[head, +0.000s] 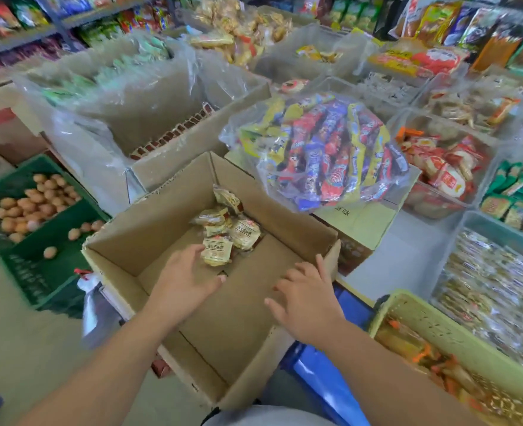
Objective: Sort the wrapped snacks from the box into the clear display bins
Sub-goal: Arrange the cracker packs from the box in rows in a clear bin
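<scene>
The small yellow wrapped snacks lay in the far corner of the brown cardboard box, just past my left grip. It was open and empty, and nearer than my open right grip.

Both bare forearms reach forward; left hand and right hand palm-down, fingers loosely spread.

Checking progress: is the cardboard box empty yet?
Not empty: a few wrapped snacks lie in the cardboard box; most of its floor is bare.
</scene>
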Motion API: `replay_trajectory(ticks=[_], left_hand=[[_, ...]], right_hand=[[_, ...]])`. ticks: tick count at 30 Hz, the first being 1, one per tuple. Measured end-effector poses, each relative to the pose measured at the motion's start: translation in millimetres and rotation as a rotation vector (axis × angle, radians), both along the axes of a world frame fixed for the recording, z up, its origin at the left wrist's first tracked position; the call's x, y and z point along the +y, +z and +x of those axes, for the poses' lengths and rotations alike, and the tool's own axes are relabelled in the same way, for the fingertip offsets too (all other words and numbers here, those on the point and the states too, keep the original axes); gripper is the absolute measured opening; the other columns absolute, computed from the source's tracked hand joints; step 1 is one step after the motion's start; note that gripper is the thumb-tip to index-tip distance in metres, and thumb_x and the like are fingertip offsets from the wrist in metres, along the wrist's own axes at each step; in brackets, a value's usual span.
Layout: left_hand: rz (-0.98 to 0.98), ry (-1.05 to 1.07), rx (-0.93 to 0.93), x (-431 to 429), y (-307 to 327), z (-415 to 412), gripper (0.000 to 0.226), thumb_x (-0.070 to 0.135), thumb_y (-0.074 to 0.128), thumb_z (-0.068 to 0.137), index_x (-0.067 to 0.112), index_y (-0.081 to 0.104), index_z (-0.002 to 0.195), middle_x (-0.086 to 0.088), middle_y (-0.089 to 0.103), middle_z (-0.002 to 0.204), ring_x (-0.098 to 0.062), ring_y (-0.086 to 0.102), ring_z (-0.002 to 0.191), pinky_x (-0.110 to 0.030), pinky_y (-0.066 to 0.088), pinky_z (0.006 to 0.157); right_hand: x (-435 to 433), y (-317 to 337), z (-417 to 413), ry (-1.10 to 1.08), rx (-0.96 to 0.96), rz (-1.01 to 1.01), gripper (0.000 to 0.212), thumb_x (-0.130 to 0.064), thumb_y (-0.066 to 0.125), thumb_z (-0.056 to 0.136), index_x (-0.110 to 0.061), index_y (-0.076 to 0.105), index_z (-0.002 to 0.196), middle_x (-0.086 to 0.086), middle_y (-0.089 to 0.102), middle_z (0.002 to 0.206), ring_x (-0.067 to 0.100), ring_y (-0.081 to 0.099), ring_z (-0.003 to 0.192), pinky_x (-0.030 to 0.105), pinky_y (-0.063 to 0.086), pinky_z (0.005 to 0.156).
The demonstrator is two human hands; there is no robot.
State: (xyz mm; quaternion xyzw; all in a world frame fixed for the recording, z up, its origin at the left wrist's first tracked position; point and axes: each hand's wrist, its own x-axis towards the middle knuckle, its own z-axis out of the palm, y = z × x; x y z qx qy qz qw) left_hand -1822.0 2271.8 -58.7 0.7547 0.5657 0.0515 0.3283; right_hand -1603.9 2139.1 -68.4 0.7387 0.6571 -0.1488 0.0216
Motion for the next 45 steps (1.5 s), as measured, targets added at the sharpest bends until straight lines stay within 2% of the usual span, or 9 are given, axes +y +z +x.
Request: replay_trajectory(ticks=[4, 8, 10, 13, 17, 23, 33, 39, 45], left_hand=[[-0.212, 0.170, -0.086, 74.8, -24.1, 27.7, 0.083, 0.046, 0.084, 0.076, 0.029, 0.043, 0.146, -0.005, 0.048, 0.142, -0.024, 0.055, 0.117, -0.037, 0.048, 0.101], [-0.572, 0.697, -0.459, 122.4, -61.1, 59.0, 0.078, 0.047, 0.079, 0.085, 0.009, 0.045, 0.144, -0.015, 0.062, 0.132, -0.029, 0.068, 0.099, -0.041, 0.059, 0.075], [-0.710, 0.856, -0.576, 137.3, -76.8, 65.5, 0.074, 0.057, 0.072, 0.088, 0.009, 0.053, 0.141, -0.014, 0.069, 0.127, -0.035, 0.071, 0.103, -0.049, 0.060, 0.087], [-0.769, 0.828, -0.501, 149.9, -90.2, 71.3, 0.065, 0.070, 0.062, 0.087, 0.018, 0.065, 0.128, -0.010, 0.073, 0.120, -0.034, 0.071, 0.105, -0.049, 0.054, 0.091], [-0.902, 0.783, -0.385, 161.0, -94.7, 84.1, 0.062, 0.079, 0.065, 0.075, 0.027, 0.067, 0.109, -0.003, 0.076, 0.097, -0.029, 0.070, 0.083, -0.056, 0.051, 0.067], [-1.077, 0.811, -0.411, 166.5, -101.5, 97.8, 0.043, 0.063, 0.065, 0.086, 0.020, 0.066, 0.092, -0.010, 0.073, 0.061, -0.032, 0.066, 0.082, -0.066, 0.040, 0.088], [-1.072, 0.840, -0.510, 142.3, -104.3, 88.2, 0.034, 0.051, 0.082, 0.070, 0.025, 0.065, 0.083, 0.003, 0.066, 0.083, -0.022, 0.057, 0.078, -0.038, 0.038, 0.077], [-1.091, 0.834, -0.508, 113.5, -84.9, 79.8, 0.037, 0.051, 0.079, 0.074, 0.025, 0.066, 0.096, 0.001, 0.074, 0.076, -0.026, 0.064, 0.077, -0.044, 0.039, 0.072], [-0.987, 0.790, -0.580, 77.8, -49.0, 67.8, 0.047, 0.051, 0.078, 0.077, 0.024, 0.067, 0.113, -0.003, 0.073, 0.094, -0.025, 0.066, 0.082, -0.041, 0.041, 0.069]], right_hand=[[-0.2, -0.7, -4.9, -0.048, -0.052, -0.015, 0.059, -0.065, 0.023, 0.094, -0.034, 0.065, 0.123, -0.010, 0.058, 0.118, 0.023, 0.038, 0.130, 0.051, -0.018, 0.118], [-0.7, 1.2, -6.6, -0.095, -0.047, -0.044, 0.060, -0.065, 0.023, 0.093, -0.035, 0.066, 0.122, -0.012, 0.057, 0.116, 0.021, 0.039, 0.129, 0.050, -0.016, 0.120], [-0.3, -0.8, -7.3, -0.115, -0.034, -0.055, 0.060, -0.066, 0.023, 0.091, -0.037, 0.065, 0.122, -0.013, 0.057, 0.119, 0.020, 0.038, 0.130, 0.051, -0.012, 0.122], [1.9, -3.3, -7.6, -0.131, -0.023, -0.048, 0.058, -0.066, 0.027, 0.089, -0.037, 0.067, 0.119, -0.013, 0.059, 0.117, 0.020, 0.041, 0.127, 0.051, -0.009, 0.123], [5.1, -5.1, -7.9, -0.157, -0.008, -0.034, 0.053, -0.064, 0.033, 0.087, -0.038, 0.069, 0.116, -0.014, 0.061, 0.114, 0.019, 0.043, 0.125, 0.049, -0.011, 0.122], [5.9, -2.7, -8.3, -0.181, 0.025, -0.022, 0.049, -0.061, 0.036, 0.088, -0.039, 0.070, 0.116, -0.017, 0.061, 0.117, 0.017, 0.042, 0.127, 0.048, -0.012, 0.122], [5.9, -2.7, -6.7, -0.167, 0.037, -0.027, 0.048, -0.062, 0.035, 0.089, -0.041, 0.068, 0.117, -0.021, 0.059, 0.122, 0.014, 0.040, 0.129, 0.048, -0.013, 0.122], [3.0, -4.1, -3.7, -0.133, 0.047, -0.007, 0.051, -0.064, 0.031, 0.089, -0.041, 0.067, 0.118, -0.020, 0.058, 0.122, 0.015, 0.039, 0.130, 0.049, -0.013, 0.122], [0.6, 1.5, 1.7, -0.094, 0.155, 0.047, 0.053, -0.065, 0.042, 0.092, -0.041, 0.051, 0.139, -0.016, 0.051, 0.140, 0.013, 0.033, 0.138, 0.041, -0.020, 0.118]])
